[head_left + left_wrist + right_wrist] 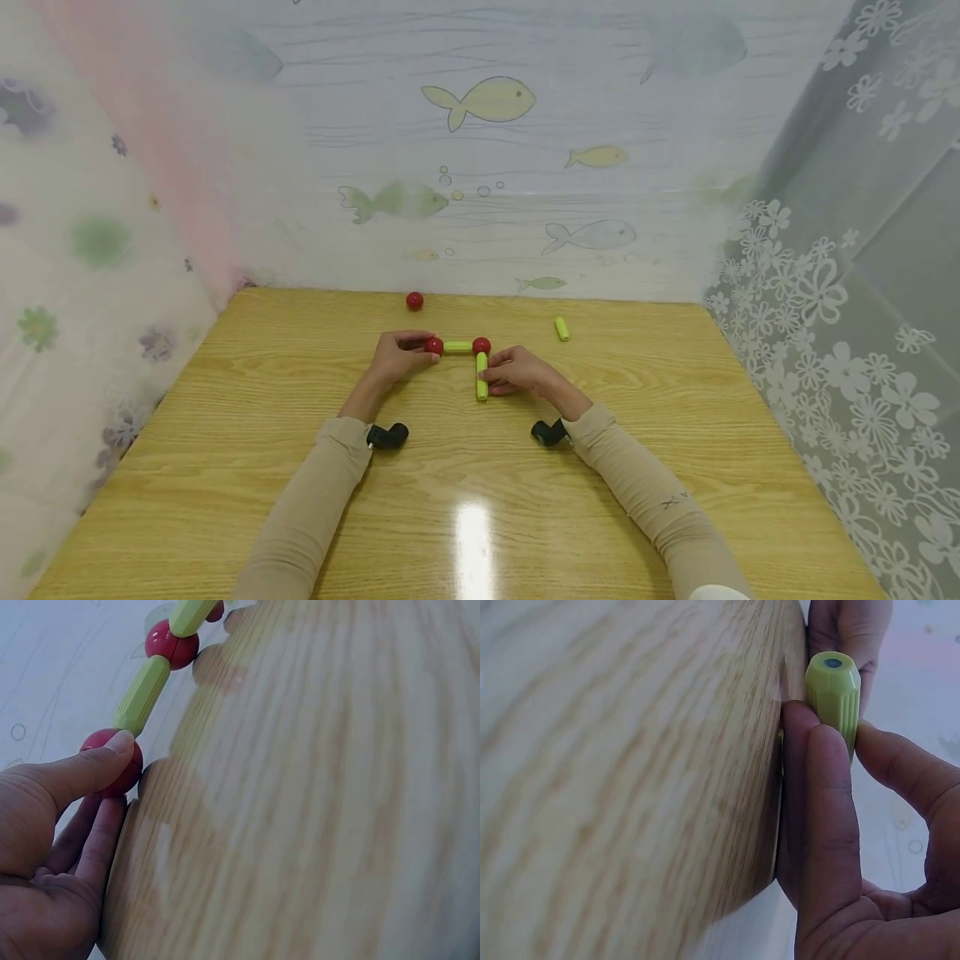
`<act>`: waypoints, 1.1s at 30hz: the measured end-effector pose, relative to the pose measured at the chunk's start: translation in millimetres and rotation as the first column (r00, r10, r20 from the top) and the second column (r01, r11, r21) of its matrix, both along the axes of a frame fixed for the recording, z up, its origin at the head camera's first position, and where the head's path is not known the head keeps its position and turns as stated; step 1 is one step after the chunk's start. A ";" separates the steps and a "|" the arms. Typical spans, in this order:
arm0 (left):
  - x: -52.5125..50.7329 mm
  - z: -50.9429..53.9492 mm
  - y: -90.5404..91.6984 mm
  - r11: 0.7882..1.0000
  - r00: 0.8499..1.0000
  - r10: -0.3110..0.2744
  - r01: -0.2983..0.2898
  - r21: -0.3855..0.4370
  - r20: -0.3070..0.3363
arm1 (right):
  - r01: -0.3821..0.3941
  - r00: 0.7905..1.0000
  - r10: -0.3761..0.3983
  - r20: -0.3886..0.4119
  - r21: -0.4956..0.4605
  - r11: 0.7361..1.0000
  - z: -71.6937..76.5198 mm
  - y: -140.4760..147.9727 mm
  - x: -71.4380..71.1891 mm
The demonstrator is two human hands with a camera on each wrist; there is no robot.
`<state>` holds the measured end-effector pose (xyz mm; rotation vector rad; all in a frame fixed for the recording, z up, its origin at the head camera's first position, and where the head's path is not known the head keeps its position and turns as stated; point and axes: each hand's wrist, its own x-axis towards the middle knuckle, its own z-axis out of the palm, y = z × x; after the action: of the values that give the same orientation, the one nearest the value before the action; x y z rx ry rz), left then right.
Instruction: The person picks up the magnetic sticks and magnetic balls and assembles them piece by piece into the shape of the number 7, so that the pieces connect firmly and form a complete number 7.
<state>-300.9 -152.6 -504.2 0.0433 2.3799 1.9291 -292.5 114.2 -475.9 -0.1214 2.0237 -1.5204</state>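
My left hand (395, 358) pinches a red ball (434, 346) between thumb and fingers, also plain in the left wrist view. From that ball a yellow-green rod (457, 347) runs right to a second red ball (482, 344). A second yellow-green rod (482, 379) joins this ball and points toward me, making a corner. My right hand (519, 372) grips this second rod between thumb and fingers. In the right wrist view the rod's free end (832, 664) shows a dark grey disc.
A loose red ball (415, 301) lies near the table's back edge. Farther right lies a loose yellow-green rod (562, 329). The wooden table (465, 467) meets a fish-patterned curtain (495, 167) at the back. Dark wrist cameras (388, 436) sit at both sleeves.
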 end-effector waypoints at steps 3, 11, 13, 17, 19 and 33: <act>-0.1 -0.2 0.0 1.000 1.000 0.000 0.000 -0.001 -0.003 | 0.003 1.000 -0.003 0.000 -0.004 1.000 0.0 0.0 0.0; -1.8 -1.5 0.1 1.000 1.000 0.006 -0.006 0.008 0.004 | -0.010 1.000 0.010 -0.017 0.001 1.000 -0.1 0.3 0.1; -2.2 -1.7 -0.1 1.000 1.000 0.007 -0.007 0.009 0.001 | -0.011 1.000 0.011 -0.021 0.004 1.000 0.0 0.2 0.2; -3.9 -3.0 -0.8 1.000 1.000 0.005 -0.005 -0.001 -0.007 | -0.010 1.000 0.010 -0.030 0.006 1.000 -1.2 -0.6 -0.9; -4.5 -3.4 -1.1 1.000 1.000 0.003 -0.003 -0.010 -0.011 | -0.006 1.000 0.006 -0.029 0.004 1.000 -1.7 -1.0 -1.4; -2.9 0.1 0.7 1.000 1.000 0.013 -0.014 -0.019 -0.006 | -0.018 1.000 0.018 -0.007 -0.005 1.000 0.4 -4.6 -1.0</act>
<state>-303.8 -151.8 -504.1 0.0314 2.4079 1.9143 -293.6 109.6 -475.5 -0.1471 2.0185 -1.5164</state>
